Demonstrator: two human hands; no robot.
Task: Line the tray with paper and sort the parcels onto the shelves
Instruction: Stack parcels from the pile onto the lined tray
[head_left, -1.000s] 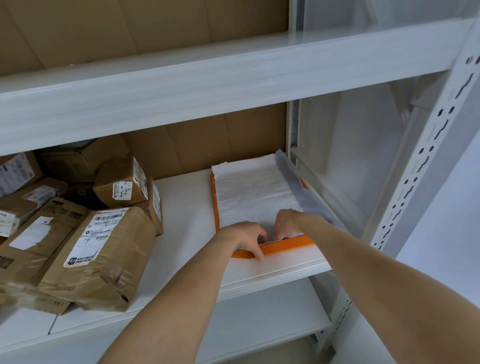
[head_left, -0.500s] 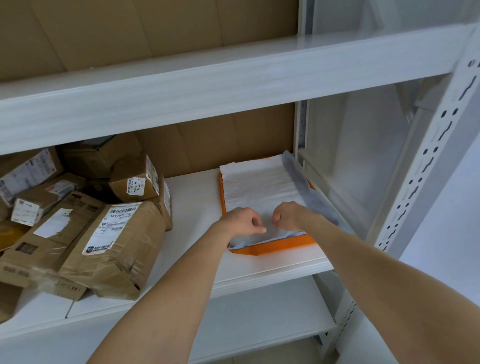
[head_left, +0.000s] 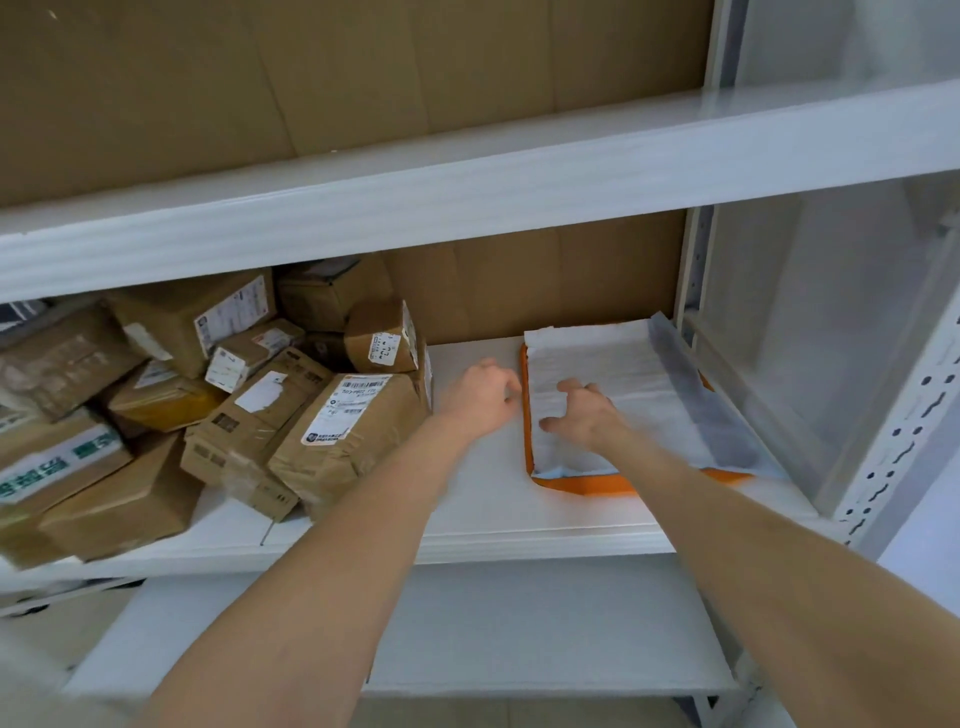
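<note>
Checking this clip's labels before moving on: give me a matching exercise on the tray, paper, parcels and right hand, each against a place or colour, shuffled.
Things:
1. tray
2. paper
3. parcels
4. right hand

Descriptions:
A. brown, piled at the left of the shelf
B. resting on the paper
C. orange, at the right of the shelf
D. white, lying in the tray

Pairs: 1-C, 2-D, 3-A, 4-B
</note>
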